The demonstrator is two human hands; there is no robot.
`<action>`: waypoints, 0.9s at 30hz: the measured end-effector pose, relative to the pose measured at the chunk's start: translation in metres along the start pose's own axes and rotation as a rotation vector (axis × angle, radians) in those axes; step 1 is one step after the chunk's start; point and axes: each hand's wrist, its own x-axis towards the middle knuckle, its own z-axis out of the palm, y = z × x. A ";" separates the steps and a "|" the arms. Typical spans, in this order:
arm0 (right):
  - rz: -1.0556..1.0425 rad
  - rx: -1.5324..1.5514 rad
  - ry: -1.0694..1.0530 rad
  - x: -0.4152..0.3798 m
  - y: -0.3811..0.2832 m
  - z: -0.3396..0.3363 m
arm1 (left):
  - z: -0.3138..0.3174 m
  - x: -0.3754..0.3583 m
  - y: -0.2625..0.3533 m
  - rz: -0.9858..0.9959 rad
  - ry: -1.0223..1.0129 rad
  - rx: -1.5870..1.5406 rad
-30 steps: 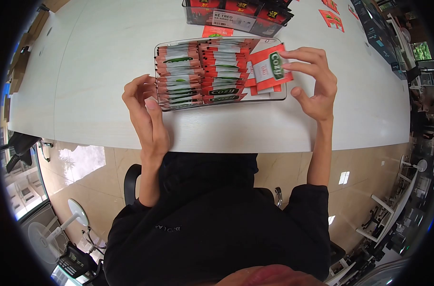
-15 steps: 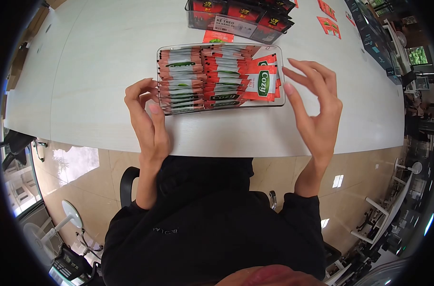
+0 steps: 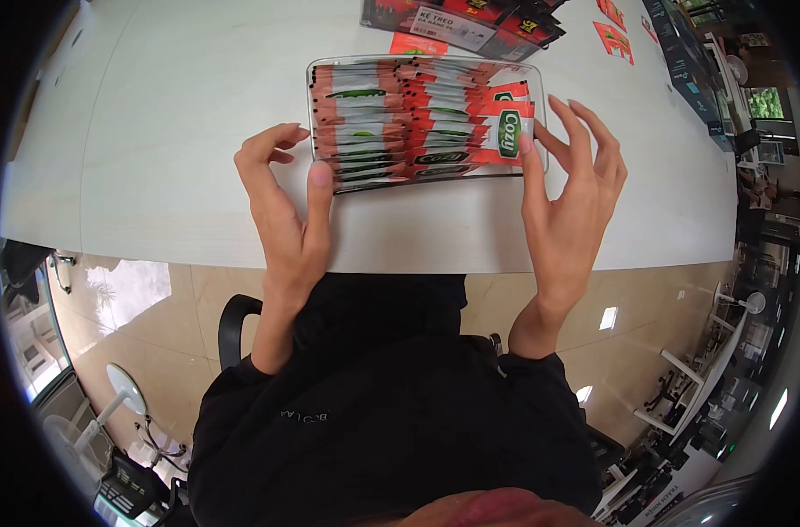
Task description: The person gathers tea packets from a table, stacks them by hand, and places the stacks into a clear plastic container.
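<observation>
1. The person's dark long-sleeved top fills the near foreground, both sleeves reaching forward to the white matte surface.
2. The left hand rests on the surface at the near-left corner of the clear rectangular plastic tray. Its fingers are spread and curled, gripping nothing; the thumb tip lies against the tray's near edge and the curled fingers stand just beside its left wall.
3. The right hand is raised at the tray's right end, fingers open and extended. It holds nothing closed; the thumb and forefinger tips touch the outermost orange-and-white sachet with a green "Cozy" label, which stands at the right end of the tray.
4. Inside the tray, two packed rows of orange-and-white sachets lie stacked on edge, filling it from left wall to right.
5. Beyond the tray, touching or just behind its far wall, lies a loose orange sachet.
6. Farther back stands a clear container of dark red-and-black packets with a white printed label.
7. At the far right of the surface, well apart from the tray, lie flat red packets.
</observation>
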 end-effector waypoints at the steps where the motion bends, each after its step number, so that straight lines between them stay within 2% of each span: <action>1: 0.016 -0.016 0.015 -0.001 0.000 0.002 | 0.000 0.001 0.000 -0.006 -0.015 0.058; 5: 0.062 -0.040 0.020 0.003 0.003 0.006 | 0.000 -0.001 0.001 -0.023 -0.034 0.039; 8: 0.072 -0.030 0.023 0.010 0.007 0.013 | 0.003 -0.003 -0.001 0.017 -0.085 -0.191; 11: 0.078 -0.062 0.003 0.015 0.007 0.014 | 0.001 -0.006 -0.004 0.059 -0.196 -0.112; 16: 0.116 -0.085 -0.063 0.020 0.004 0.011 | 0.003 -0.008 0.000 0.021 -0.192 -0.146; 18: 0.047 -0.172 -0.106 0.022 0.004 0.010 | 0.002 -0.007 0.001 -0.001 -0.197 -0.175; 20: -0.006 -0.174 -0.088 0.020 0.002 0.008 | 0.001 -0.005 0.002 0.036 -0.235 -0.051; 24: -0.102 -0.206 -0.117 0.020 0.001 0.015 | 0.003 -0.008 -0.001 0.008 -0.221 -0.135; 27: -0.023 -0.139 -0.112 0.024 0.006 0.020 | 0.002 -0.008 -0.003 0.033 -0.213 -0.126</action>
